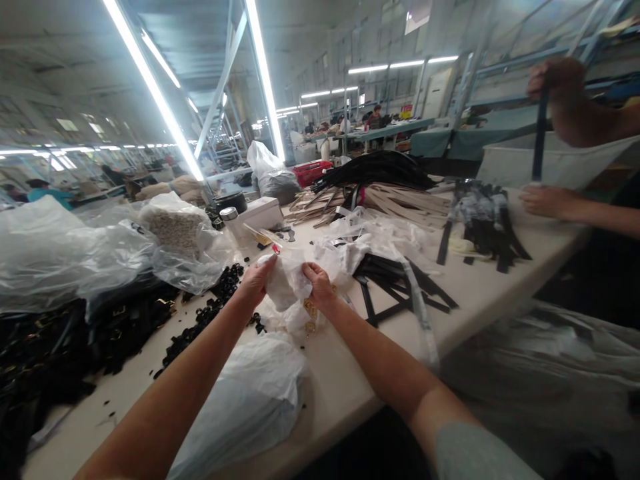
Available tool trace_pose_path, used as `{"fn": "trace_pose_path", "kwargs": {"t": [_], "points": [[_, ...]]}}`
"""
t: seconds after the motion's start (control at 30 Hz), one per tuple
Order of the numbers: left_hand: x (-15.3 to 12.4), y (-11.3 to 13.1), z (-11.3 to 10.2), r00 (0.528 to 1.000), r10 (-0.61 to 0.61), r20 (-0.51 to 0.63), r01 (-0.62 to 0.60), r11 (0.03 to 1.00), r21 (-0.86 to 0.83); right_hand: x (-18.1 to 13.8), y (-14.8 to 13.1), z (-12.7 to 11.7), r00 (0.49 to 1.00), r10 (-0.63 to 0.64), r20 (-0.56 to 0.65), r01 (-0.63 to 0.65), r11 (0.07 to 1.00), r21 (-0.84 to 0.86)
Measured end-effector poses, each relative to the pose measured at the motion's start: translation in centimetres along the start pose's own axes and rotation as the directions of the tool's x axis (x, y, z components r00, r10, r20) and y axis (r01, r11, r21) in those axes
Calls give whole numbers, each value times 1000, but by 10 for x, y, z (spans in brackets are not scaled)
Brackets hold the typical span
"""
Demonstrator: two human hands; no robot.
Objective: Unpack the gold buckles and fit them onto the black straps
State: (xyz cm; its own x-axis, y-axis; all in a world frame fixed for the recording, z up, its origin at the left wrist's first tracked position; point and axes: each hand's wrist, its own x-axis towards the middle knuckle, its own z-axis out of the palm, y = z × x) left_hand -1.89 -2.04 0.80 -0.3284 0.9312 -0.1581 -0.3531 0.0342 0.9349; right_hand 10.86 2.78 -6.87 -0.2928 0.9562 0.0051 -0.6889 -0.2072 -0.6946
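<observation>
Above the worktable [345, 380], both hands pinch a small, thin white bag [284, 283]. My left hand [256, 283] is closed on its left edge, near a small red object [275, 249]. Closed on the opposite edge is my right hand [320, 283], close to some gold-coloured metal pieces [310, 319]. What the bag contains, if anything, I cannot make out. Below my hands lies a larger white plastic bag [250, 400]. Small black loops [213, 310] are spread to the left, and flat black straps [395, 283] lie in a loose stack to the right.
At left, clear plastic bags [185, 233] stand by a heap of black straps with buckles [95, 333]. A metal flask [231, 223] and white box [263, 212] stand behind. On the right, a co-worker's hands [547, 200] stretch a dark strap [540, 137] over bundled straps [483, 223].
</observation>
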Motion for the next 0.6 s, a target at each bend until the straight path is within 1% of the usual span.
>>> {"fn": "trace_pose_path", "kwargs": {"t": [0.07,0.13,0.2,0.27,0.37,0.43,0.53,0.6], "points": [[2,5,1,995,89,-34,-85,991,101,1,-2,0,1000,-5,-2,5,1000,-4],[4,10,1,975,210,-70,-190,957,221,2,-3,-1,1000,-8,-7,8,1000,-10],[5,14,0,948,312,-58,-281,912,300,5,-3,-3,1000,-12,-17,12,1000,-13],[7,16,-1,929,369,-31,-343,888,306,6,-3,-5,999,-22,-26,22,1000,-19],[11,17,-2,909,414,-46,-389,884,260,5,-3,-7,997,-82,9,83,995,-50],[13,18,0,905,422,-55,-398,885,239,0,-4,-6,989,-113,93,120,990,-73],[13,22,5,905,421,-56,-399,887,232,-10,-6,-3,974,-95,206,115,990,-85],[9,29,12,907,412,-86,-387,897,216,-15,-6,-2,972,-76,224,98,991,-88]]}}
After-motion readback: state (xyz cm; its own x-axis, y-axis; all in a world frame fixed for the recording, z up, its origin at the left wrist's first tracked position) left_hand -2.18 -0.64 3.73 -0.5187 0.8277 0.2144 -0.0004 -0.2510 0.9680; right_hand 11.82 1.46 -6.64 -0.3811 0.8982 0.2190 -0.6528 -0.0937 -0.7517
